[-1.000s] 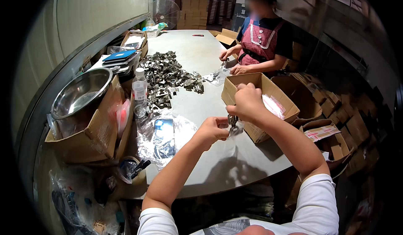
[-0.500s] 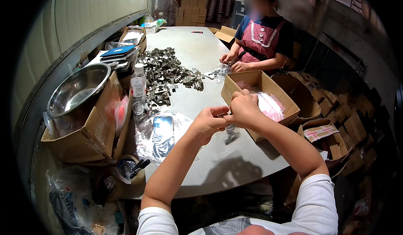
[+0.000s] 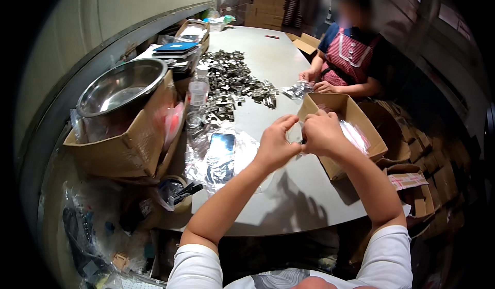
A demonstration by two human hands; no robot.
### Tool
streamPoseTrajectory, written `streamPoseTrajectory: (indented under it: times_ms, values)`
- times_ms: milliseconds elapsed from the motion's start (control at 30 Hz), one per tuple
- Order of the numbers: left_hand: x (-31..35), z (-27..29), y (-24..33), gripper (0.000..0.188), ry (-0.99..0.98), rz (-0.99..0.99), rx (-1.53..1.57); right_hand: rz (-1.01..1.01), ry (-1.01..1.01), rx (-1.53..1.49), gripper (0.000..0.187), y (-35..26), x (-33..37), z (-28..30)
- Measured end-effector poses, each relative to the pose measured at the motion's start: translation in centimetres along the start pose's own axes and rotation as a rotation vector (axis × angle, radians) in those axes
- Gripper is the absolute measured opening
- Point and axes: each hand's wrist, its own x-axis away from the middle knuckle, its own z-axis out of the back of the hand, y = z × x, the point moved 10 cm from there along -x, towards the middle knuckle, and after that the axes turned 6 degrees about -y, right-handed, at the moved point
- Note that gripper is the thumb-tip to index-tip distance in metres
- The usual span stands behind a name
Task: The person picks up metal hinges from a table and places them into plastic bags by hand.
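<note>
Over the near part of the table, both of my hands are raised close together around a small clear plastic bag (image 3: 295,133). My left hand (image 3: 276,143) curves round its left side, thumb and fingers bent toward the right hand. My right hand (image 3: 324,134) is closed on the other side, its knuckles up, and covers much of the bag. What lies inside is mostly hidden by my fingers. Beyond my hands, a heap of small metal clips or brackets (image 3: 227,72) spreads over the table's left half.
A cardboard box (image 3: 361,114) of clear bags stands right of my hands. On the left are a phone (image 3: 221,155) on plastic film, a bottle (image 3: 198,90) and a steel bowl (image 3: 124,90) on a carton. Across the table a co-worker (image 3: 350,57) handles a bag of metal parts (image 3: 296,89).
The bag, which hung below my pinched fingers with dark metal parts in it, is now up between my hands. My left fingers have spread. The whole view has shifted a little.
</note>
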Motion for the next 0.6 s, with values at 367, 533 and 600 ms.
streamPoseTrajectory:
  times_ms: [367, 533, 600]
  values:
    - [10.3, -4.2, -7.1, 0.05, -0.169, 0.015, -0.464, 0.323, -0.039, -0.549, 0.019, -1.9, -3.0, -9.3]
    - [9.6, -6.1, -6.0, 0.013, -0.219, 0.033, -0.674, 0.323, 0.321, -0.286, 0.016, -2.8, -12.5, -3.7]
    - [9.8, -5.9, -6.2, 0.013, -0.208, 0.037, -0.718, 0.326, 0.344, -0.194, 0.022, -5.6, -17.1, -3.5]
